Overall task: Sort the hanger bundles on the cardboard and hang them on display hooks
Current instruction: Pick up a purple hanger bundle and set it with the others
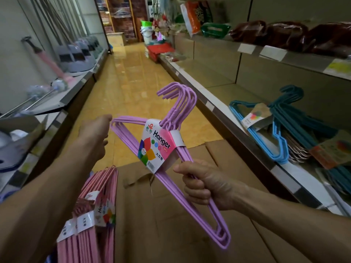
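Observation:
A purple hanger bundle (178, 111) with a "Hanger" paper label is held in the air over the cardboard (190, 224). My right hand (203, 185) is closed around its lower right bars. My left hand (96, 133) is at the bundle's left corner, fingers touching the bars there; the grip itself is hidden behind the hand. Pink hanger bundles (91, 215) stand upright at the cardboard's left edge, under my left forearm. Light blue hangers (277, 147) and teal hangers (296, 114) lie on the lower right shelf.
A shop aisle with a glossy yellow floor (131, 76) runs ahead. Brooms and dustpans (76, 54) line the left shelf. The right shelving (266, 52) holds dark packaged goods above and is bare further along. Buckets and boxes (150, 38) crowd the aisle's far end.

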Demonstrator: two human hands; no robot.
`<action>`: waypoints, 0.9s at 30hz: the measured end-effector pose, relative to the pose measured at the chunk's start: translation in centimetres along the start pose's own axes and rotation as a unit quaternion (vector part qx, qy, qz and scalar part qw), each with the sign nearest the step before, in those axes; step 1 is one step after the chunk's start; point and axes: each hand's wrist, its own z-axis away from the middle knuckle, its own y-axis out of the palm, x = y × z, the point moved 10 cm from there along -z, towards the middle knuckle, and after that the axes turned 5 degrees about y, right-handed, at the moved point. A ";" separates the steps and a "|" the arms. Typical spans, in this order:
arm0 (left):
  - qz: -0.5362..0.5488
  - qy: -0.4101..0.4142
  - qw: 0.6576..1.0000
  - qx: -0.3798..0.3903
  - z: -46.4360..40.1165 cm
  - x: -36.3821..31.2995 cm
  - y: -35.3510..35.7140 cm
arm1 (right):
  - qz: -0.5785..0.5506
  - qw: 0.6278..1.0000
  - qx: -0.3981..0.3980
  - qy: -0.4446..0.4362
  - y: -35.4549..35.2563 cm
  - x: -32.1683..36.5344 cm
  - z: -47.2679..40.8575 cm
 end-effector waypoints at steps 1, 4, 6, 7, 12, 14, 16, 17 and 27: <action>-0.008 0.025 1.000 0.011 0.1 -0.6 0.1 | 0.012 1.000 -0.017 0.005 -0.2 -0.4 -0.2; 0.009 0.129 0.989 0.069 2.2 -3.5 1.8 | 0.049 0.997 -0.056 0.023 -0.6 -1.6 -0.7; 0.007 0.195 0.972 0.133 4.5 -5.4 3.7 | 0.060 0.995 -0.079 0.033 -0.7 -2.2 -1.0; -0.006 0.217 0.961 0.171 5.6 -5.9 4.8 | 0.065 0.993 -0.088 0.036 -0.7 -2.5 -1.1; -0.057 0.233 0.931 0.275 7.7 -5.7 8.9 | 0.083 0.991 -0.100 0.033 0.0 -2.8 -1.7; -0.064 0.218 0.937 0.266 7.6 -5.3 9.3 | 0.080 0.992 -0.093 0.030 0.3 -2.9 -1.8; -0.059 0.200 0.944 0.254 7.4 -4.7 9.2 | 0.080 0.993 -0.088 0.027 0.6 -3.1 -1.8; -0.052 0.194 0.948 0.247 7.2 -4.3 9.0 | 0.082 0.993 -0.084 0.024 0.7 -3.2 -1.9; 0.020 0.108 0.966 0.233 4.4 0.1 3.8 | 0.083 0.984 0.054 0.147 2.7 -7.3 -4.4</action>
